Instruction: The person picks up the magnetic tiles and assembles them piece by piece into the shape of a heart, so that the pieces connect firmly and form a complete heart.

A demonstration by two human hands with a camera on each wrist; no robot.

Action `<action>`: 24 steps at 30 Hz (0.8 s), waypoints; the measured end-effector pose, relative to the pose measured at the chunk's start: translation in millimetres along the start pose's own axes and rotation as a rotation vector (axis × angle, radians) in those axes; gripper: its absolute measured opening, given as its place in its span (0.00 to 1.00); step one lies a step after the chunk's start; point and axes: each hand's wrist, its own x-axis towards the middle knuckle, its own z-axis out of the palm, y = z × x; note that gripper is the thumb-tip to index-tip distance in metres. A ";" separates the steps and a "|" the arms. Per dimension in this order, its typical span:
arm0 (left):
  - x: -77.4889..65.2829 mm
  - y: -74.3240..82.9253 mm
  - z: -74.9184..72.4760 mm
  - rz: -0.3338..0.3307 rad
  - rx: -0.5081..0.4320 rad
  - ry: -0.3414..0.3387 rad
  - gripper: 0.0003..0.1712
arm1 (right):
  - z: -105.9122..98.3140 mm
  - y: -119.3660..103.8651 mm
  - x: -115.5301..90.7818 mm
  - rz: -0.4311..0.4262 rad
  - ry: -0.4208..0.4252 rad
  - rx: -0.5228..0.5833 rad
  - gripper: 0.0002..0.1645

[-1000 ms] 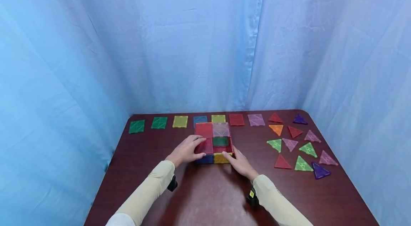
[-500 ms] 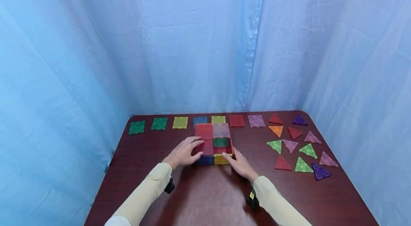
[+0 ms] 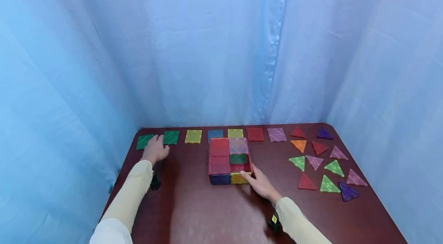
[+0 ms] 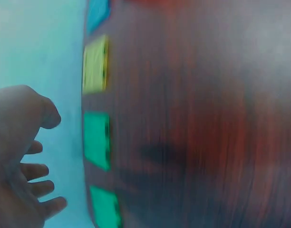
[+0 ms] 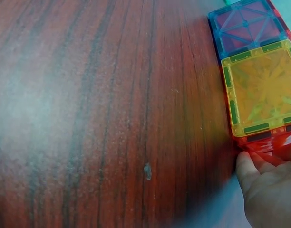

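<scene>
A low box of translucent magnetic tiles [image 3: 219,165] sits mid-table. Red and pale purple squares cover most of its top; the front right cell has no cover, and a green tile [image 3: 238,158] shows inside. Blue [image 5: 247,26] and yellow tiles [image 5: 262,90] form its front. My right hand [image 3: 263,187] rests at the box's front right corner, thumb by the yellow tile's top edge, fingers against the red side. Far to the left, my left hand [image 3: 155,149] hangs with spread fingers over the table, overlapping a green square tile [image 3: 143,142] and close to another green square [image 3: 171,137].
Along the back edge lie yellow [image 3: 193,136], blue [image 3: 215,135], red [image 3: 255,134] and purple square tiles [image 3: 276,134], plus a second yellow one. Several triangular tiles [image 3: 314,162] are scattered on the right. Blue curtains [image 3: 207,44] hang behind the table and at both sides.
My left hand has left the box's top and moved left and away, to the green squares. The right hand has stayed at the box's corner. The head view has tilted slightly.
</scene>
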 end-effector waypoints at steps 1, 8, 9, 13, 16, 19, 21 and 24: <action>2.6 -8.3 -3.8 -0.029 -0.020 -0.026 0.37 | -0.2 0.5 -0.1 0.000 0.002 -0.002 0.55; 11.4 -49.8 -5.5 -0.111 -0.033 -0.124 0.38 | -1.1 3.5 -0.5 -0.002 0.006 0.010 0.54; 10.1 -53.7 -2.7 -0.119 -0.021 -0.137 0.38 | -0.7 4.3 -2.3 -0.001 0.003 0.007 0.53; 5.6 -71.5 14.8 -0.161 -0.006 -0.173 0.38 | 1.0 6.7 -6.6 0.004 -0.009 -0.006 0.51; -1.5 -81.8 28.6 -0.154 0.011 -0.144 0.39 | 0.7 7.7 -6.3 -0.010 -0.019 0.009 0.50; -14.6 -75.9 34.6 -0.100 0.060 -0.070 0.37 | -1.1 7.4 -2.3 -0.022 -0.019 0.029 0.51; -18.1 -71.9 40.7 -0.047 0.105 -0.004 0.35 | -2.8 7.0 1.1 -0.010 -0.014 0.036 0.52; -36.8 -59.5 54.5 0.090 0.183 0.077 0.32 | -3.9 7.7 2.3 -0.012 -0.010 0.028 0.53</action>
